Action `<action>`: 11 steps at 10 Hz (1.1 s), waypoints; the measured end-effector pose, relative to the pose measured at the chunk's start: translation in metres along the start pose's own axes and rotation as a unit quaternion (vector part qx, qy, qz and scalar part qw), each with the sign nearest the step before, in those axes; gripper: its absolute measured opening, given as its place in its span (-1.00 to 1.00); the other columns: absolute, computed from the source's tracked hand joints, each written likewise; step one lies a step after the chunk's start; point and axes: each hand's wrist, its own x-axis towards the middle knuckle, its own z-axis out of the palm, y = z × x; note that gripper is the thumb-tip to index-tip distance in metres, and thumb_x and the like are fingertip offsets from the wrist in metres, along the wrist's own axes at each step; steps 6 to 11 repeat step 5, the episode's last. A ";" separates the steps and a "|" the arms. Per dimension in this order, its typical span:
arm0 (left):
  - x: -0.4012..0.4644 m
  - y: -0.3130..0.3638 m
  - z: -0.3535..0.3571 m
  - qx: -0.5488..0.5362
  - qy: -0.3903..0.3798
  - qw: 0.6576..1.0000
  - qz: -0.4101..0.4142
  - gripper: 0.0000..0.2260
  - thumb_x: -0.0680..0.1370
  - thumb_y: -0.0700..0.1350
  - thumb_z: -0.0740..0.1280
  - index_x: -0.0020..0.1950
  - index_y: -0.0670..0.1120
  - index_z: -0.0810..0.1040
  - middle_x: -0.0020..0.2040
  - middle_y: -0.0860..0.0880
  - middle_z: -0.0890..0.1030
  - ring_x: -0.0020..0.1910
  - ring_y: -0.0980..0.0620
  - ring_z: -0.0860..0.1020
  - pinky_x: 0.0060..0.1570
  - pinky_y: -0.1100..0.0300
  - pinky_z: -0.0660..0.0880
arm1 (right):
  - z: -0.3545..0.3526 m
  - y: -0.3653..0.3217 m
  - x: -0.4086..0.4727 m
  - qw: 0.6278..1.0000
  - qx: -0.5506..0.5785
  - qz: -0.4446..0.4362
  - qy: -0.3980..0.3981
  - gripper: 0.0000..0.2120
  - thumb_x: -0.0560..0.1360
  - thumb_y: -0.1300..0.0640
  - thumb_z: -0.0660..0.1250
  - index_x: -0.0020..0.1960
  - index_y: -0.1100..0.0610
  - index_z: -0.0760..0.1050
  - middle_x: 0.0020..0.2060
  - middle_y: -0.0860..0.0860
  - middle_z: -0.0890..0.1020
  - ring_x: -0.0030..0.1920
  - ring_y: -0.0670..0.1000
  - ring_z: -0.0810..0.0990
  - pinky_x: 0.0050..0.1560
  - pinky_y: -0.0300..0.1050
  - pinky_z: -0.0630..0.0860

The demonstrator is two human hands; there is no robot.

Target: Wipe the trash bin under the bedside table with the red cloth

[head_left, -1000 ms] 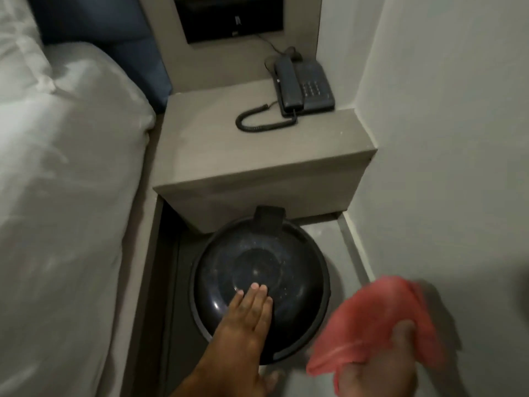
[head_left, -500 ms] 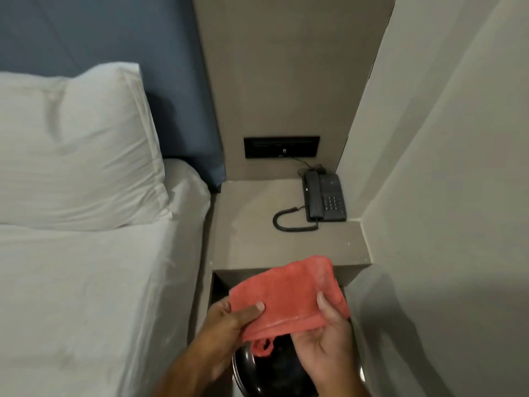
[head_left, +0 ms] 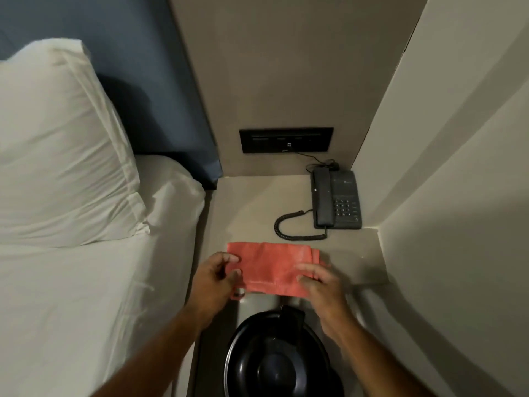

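Now the red cloth (head_left: 272,267) is lying folded along the worktop's (head_left: 252,207) front edge, the left hand (head_left: 213,277), no longer resting on the trash bin (head_left: 274,365) below, and the right hand (head_left: 320,285) both pinching its ends, so wiping is probably pausing or finishing.

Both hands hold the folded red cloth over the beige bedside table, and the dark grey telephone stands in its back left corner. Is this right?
No. In the head view the dark grey telephone stands in the back right corner of the beige bedside table. The left hand and right hand hold the folded red cloth.
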 end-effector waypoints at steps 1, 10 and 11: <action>0.026 -0.022 0.006 0.030 0.005 0.998 -0.047 -0.68 0.51 -0.38 0.33 0.25 -0.18 0.52 0.23 -0.19 0.53 -0.01 -0.18 0.64 -0.12 -0.12 0.65 | 0.010 0.015 0.028 0.992 -0.071 0.038 -0.093 -0.75 0.47 0.23 0.38 0.08 -0.03 0.65 0.11 -0.08 0.63 0.10 -0.11 0.59 0.03 -0.26 0.50; 0.092 -0.056 0.000 0.103 -0.106 0.984 -0.094 -0.72 0.45 -0.36 0.41 0.08 -0.08 0.56 -0.17 0.03 0.71 -0.16 0.14 0.69 -0.19 0.31 0.61 | 0.060 0.048 0.099 0.937 -0.305 0.059 -0.158 -0.34 0.52 0.28 0.28 0.55 -0.02 0.18 0.32 0.04 0.39 -0.11 -0.05 0.52 -0.21 -0.20 0.54; 0.092 -0.056 0.000 0.103 -0.106 0.984 -0.094 -0.72 0.45 -0.36 0.41 0.08 -0.08 0.56 -0.17 0.03 0.71 -0.16 0.14 0.69 -0.19 0.31 0.61 | 0.060 0.048 0.099 0.937 -0.305 0.059 -0.158 -0.34 0.52 0.28 0.28 0.55 -0.02 0.18 0.32 0.04 0.39 -0.11 -0.05 0.52 -0.21 -0.20 0.54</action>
